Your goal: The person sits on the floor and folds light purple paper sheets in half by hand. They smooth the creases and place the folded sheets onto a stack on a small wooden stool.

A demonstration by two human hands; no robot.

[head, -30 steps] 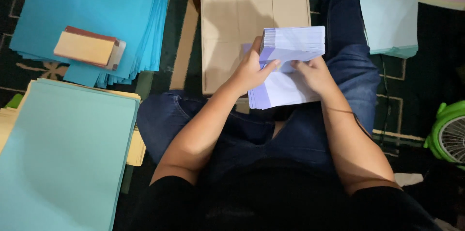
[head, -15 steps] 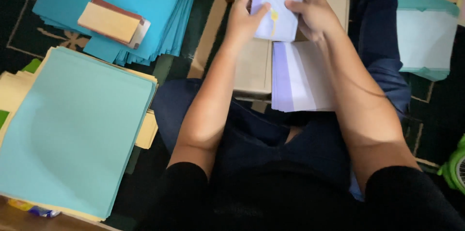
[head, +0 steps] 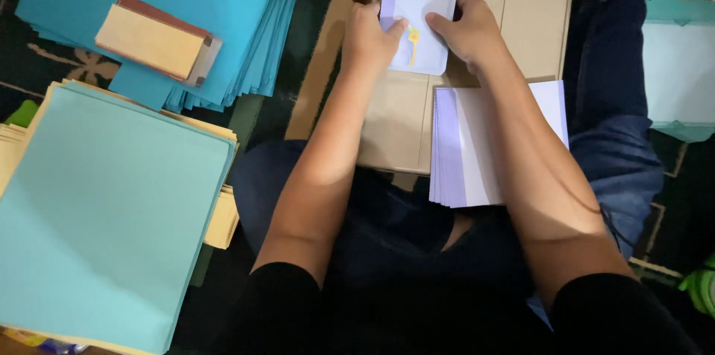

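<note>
Both hands have moved a little further out from the body since half a second ago, and the pale envelope (head: 421,8) they hold now sits higher over the tan board (head: 521,20). The left hand (head: 369,35) grips the envelope's left edge, fingers curled shut on it, thumb near a small yellow mark. The right hand (head: 469,31) pinches the lower right part, thumb on top. The envelope's top runs out of view. Just under the right arm lies a stack of white sheets (head: 477,143) with a purple edge, resting on the lap and the board's near edge. There is open board between the hands and that stack. Well off to the left sit blue paper piles (head: 112,206) and a tan block (head: 153,38).
</note>
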